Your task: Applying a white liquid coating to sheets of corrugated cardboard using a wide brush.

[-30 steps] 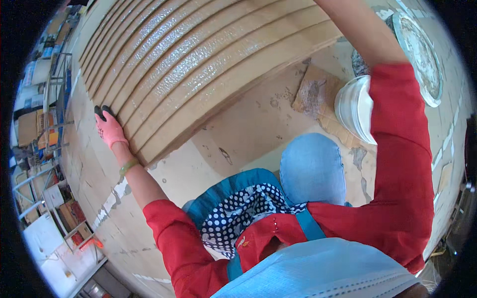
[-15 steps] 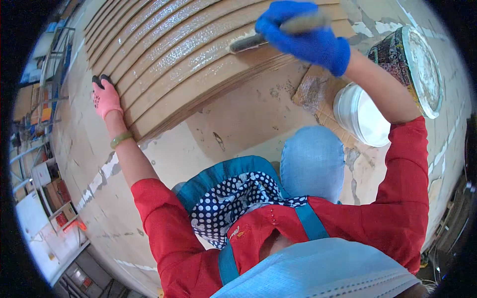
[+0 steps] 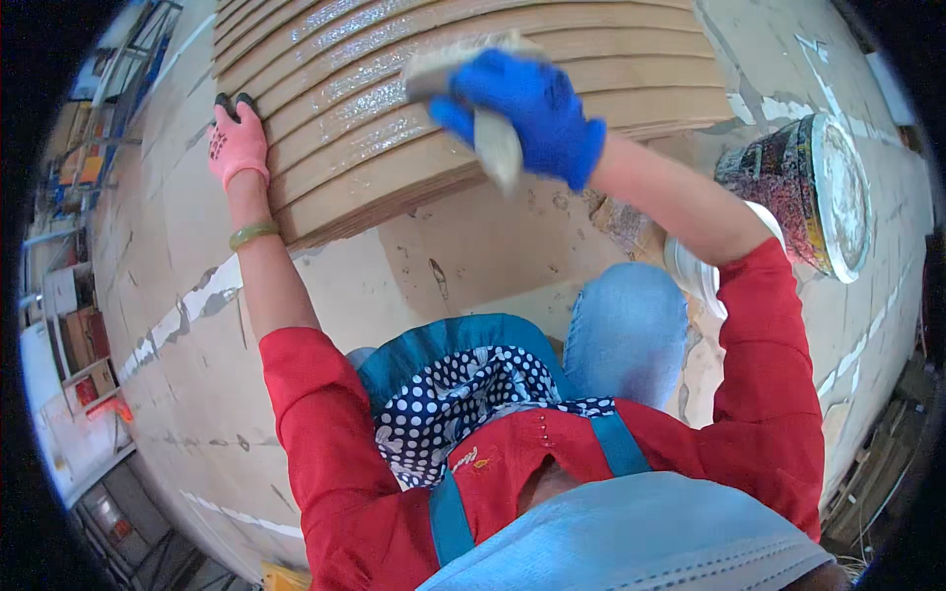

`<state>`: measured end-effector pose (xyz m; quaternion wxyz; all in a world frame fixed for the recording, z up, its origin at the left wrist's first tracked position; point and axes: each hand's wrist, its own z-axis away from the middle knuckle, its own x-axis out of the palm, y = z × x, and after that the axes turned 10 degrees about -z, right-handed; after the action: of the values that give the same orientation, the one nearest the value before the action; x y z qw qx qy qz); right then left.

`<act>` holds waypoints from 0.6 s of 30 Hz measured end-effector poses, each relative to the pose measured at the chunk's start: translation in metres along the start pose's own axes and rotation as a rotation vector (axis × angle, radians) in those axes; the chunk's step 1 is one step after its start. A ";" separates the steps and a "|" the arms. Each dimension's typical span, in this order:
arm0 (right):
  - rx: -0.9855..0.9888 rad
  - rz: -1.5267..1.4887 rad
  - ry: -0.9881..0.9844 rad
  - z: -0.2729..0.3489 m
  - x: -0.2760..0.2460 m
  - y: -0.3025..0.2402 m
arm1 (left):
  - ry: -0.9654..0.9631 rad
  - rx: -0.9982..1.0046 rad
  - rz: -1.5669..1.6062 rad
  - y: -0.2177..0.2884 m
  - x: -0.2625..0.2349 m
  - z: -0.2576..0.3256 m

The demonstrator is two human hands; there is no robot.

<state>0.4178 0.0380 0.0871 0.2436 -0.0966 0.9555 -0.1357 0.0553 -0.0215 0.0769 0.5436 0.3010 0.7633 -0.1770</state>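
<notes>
Currently gripping a wide flat brush (image 3: 501,163) in the blue-gloved right hand (image 3: 527,113), with fingers wrapped round it, above a staggered stack of brown cardboard sheets (image 3: 345,118). Cannot tell from the blur about bristle contact with the top surface. Resting the pink-gloved left hand (image 3: 237,146) on the left edge of the same stack, with dark-tipped fingers extended and slightly parted. Wearing a greenish bangle (image 3: 253,234) on the wrist just below that hand. Showing a wet gloss across the layers between the two hands. Having a paint-smeared bucket (image 3: 774,182) out to the right of the right hand, plus a white bucket (image 3: 695,276) partly hidden by the right arm. Showing also a denim-clad knee (image 3: 628,330) nearer the body than either hand.
</notes>
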 end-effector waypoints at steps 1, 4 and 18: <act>0.070 -0.008 -0.071 0.002 -0.005 -0.020 | -0.023 0.000 0.019 0.004 0.004 0.005; 0.100 -0.218 -0.091 -0.010 -0.031 -0.003 | -0.013 -0.010 0.034 0.003 0.001 0.007; 0.842 -0.195 -0.085 -0.004 -0.126 0.069 | 0.002 -0.013 0.046 0.000 0.001 0.006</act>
<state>0.5168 0.1352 0.1246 0.2870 -0.0843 0.7921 -0.5320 0.0597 -0.0248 0.0742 0.5486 0.3149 0.7579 -0.1593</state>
